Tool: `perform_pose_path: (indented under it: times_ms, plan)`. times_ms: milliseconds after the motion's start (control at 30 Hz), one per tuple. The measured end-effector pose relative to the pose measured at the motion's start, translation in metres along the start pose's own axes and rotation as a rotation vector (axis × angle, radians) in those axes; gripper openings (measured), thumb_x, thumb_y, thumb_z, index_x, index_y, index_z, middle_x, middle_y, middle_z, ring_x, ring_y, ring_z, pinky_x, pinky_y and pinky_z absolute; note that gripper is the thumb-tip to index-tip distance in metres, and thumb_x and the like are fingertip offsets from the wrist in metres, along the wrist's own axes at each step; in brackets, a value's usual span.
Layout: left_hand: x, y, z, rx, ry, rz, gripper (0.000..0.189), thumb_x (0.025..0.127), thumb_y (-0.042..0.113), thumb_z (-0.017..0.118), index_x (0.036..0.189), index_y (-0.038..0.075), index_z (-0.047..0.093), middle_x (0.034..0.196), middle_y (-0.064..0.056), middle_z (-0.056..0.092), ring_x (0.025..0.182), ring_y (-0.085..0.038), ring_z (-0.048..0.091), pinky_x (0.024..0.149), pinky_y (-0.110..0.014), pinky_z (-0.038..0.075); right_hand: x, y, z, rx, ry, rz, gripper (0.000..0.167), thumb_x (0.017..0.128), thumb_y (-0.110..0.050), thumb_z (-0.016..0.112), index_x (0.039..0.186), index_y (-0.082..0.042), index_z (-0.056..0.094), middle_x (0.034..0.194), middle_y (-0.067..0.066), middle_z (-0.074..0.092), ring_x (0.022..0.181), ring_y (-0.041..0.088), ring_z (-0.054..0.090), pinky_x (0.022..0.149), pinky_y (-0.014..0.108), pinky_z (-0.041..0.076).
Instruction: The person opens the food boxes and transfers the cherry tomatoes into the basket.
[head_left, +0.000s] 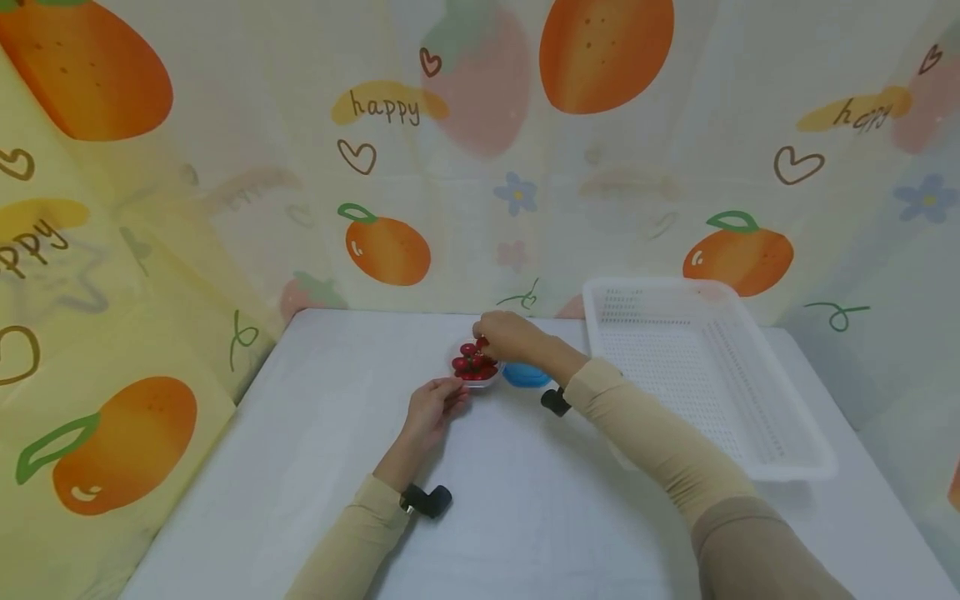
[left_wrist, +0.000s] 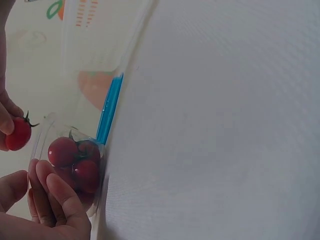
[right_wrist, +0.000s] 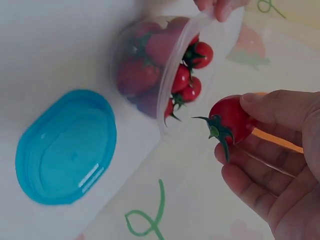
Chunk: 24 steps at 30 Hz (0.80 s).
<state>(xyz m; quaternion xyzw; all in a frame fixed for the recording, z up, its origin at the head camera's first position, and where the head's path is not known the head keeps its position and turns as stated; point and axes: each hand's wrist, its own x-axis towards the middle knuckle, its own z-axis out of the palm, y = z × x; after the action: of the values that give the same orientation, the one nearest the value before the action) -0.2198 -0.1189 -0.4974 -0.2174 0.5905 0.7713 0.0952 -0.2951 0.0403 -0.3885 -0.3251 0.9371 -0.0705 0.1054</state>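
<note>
A small clear plastic tub full of red cherry tomatoes stands near the table's far edge. My left hand pinches the tub's rim from the near left side; its fingers overlap the tub wall in the left wrist view. Above the tub, my right hand holds one cherry tomato between thumb and fingers. That tomato keeps its green stem and is apart from the others in the right wrist view. Just right of the tub lies a blue lid, flat on the table.
A large white perforated plastic basket occupies the table's right side, beyond the right forearm. The table has a white cover. Behind it hangs a fruit-printed cloth, close to the far edge.
</note>
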Motion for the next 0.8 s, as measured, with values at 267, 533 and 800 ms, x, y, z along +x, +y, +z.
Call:
perform_pose_path:
  times_ms: [267,533,800]
  plan:
    - [0.0,0.001,0.0,-0.011,-0.004,-0.011,0.029,0.096,0.021,0.061,0.12,0.005,0.058,0.103,-0.006,0.068,0.1,-0.018,0.067,0.085,-0.022,0.056,-0.005,0.008,-0.018,-0.054,0.029,-0.04,0.019,0.094,-0.014,0.063,0.11,-0.006,0.068,0.105,0.009,0.067,0.095,0.022,0.062,0.087,0.031,0.056]
    - [0.0,0.001,-0.001,0.0,-0.009,-0.009,0.03,0.096,0.021,0.061,0.122,0.006,0.057,0.107,-0.006,0.067,0.098,-0.015,0.067,0.088,-0.024,0.056,-0.012,0.02,-0.034,-0.018,0.1,-0.068,0.021,0.093,-0.014,0.065,0.111,-0.004,0.069,0.104,0.012,0.067,0.095,0.023,0.062,0.088,0.031,0.056]
    - [-0.001,0.001,-0.001,0.002,-0.01,-0.004,0.03,0.096,0.021,0.061,0.122,0.006,0.057,0.105,-0.005,0.068,0.102,-0.018,0.067,0.088,-0.023,0.056,-0.021,0.033,-0.052,0.046,0.15,-0.062,0.023,0.092,-0.012,0.065,0.112,-0.003,0.069,0.106,0.014,0.066,0.096,0.026,0.061,0.089,0.034,0.055]
